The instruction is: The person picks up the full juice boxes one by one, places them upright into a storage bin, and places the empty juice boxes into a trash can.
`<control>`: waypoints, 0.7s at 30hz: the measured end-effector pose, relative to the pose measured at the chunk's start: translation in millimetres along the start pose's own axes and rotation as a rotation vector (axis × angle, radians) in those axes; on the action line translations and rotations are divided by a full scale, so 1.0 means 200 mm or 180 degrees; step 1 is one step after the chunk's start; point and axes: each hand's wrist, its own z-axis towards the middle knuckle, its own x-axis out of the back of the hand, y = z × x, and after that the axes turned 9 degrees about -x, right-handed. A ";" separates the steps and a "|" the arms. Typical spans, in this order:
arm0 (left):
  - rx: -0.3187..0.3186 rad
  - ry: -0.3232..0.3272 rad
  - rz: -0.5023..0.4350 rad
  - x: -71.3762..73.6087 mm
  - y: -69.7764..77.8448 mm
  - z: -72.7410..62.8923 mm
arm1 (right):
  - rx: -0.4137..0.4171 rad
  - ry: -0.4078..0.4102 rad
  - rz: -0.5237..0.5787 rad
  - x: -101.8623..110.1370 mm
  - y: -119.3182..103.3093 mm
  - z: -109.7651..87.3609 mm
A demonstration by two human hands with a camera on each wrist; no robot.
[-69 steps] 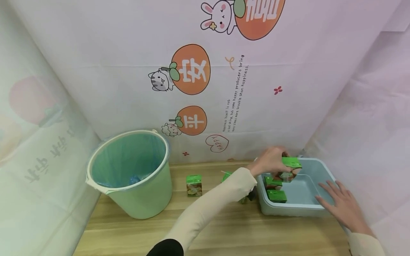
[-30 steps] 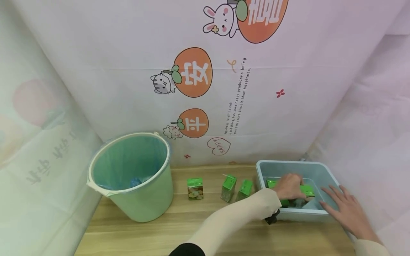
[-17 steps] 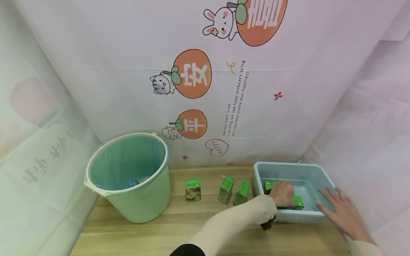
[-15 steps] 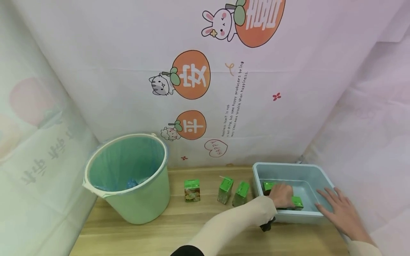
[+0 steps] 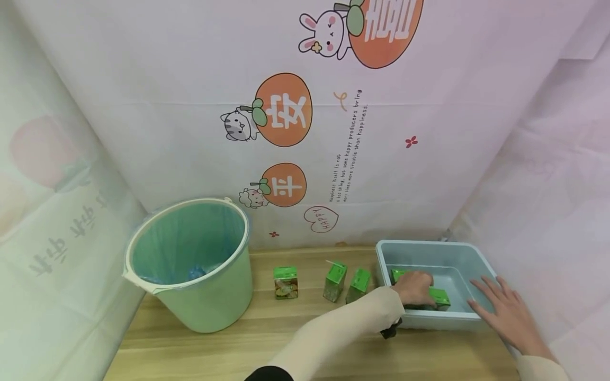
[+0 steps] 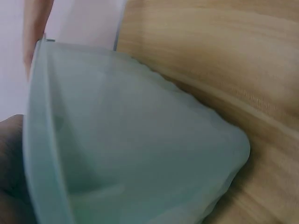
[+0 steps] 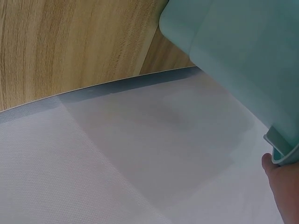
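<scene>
My left hand (image 5: pixel 415 288) reaches down into the light-blue plastic bin (image 5: pixel 429 320), its fingers around a green-topped drink carton (image 5: pixel 439 298) lying low inside. Most of that carton is hidden by the hand. Another green carton (image 5: pixel 398 274) shows behind it at the bin's left wall. My right hand (image 5: pixel 512 317) rests at the bin's right rim with its fingers spread. In the right wrist view, a digit of the right hand (image 7: pixel 286 186) touches the rim. The left wrist view mostly shows the bin's outer wall (image 6: pixel 140 126), with part of the left hand (image 6: pixel 11 163) dark at the edge.
Two green cartons, one with a straw (image 5: pixel 335 281) and one beside it (image 5: pixel 358 286), stand just left of the bin. Farther left is another carton (image 5: pixel 286 283). A green bucket (image 5: pixel 214 307) with a plastic liner stands at the left. Printed white sheets (image 5: pixel 381 159) enclose the wooden table (image 5: pixel 229 354).
My left hand has lowered the carton from above into the bin. In the last half second the hand and carton shifted slightly left. The right hand has stayed at the right rim.
</scene>
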 end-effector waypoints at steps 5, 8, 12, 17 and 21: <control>-0.0242 -0.0027 -0.0025 0.10 -0.04 -0.05 | 0.0034 0.0076 -0.0002 0.00 0.00 -0.01; -0.0454 -0.0051 0.0052 0.15 -0.06 -0.08 | 0.0029 0.0086 -0.0004 -0.01 0.00 -0.02; -0.0583 -0.0014 0.0001 0.22 -0.08 -0.13 | 0.0026 0.0081 -0.0010 -0.02 0.00 -0.02; -0.0586 0.0073 0.0134 0.29 -0.12 -0.19 | 0.0059 0.0095 0.0005 -0.02 0.01 -0.01; -0.0624 0.0162 0.0235 0.35 -0.15 -0.26 | 0.0079 0.0100 0.0012 -0.02 0.01 0.00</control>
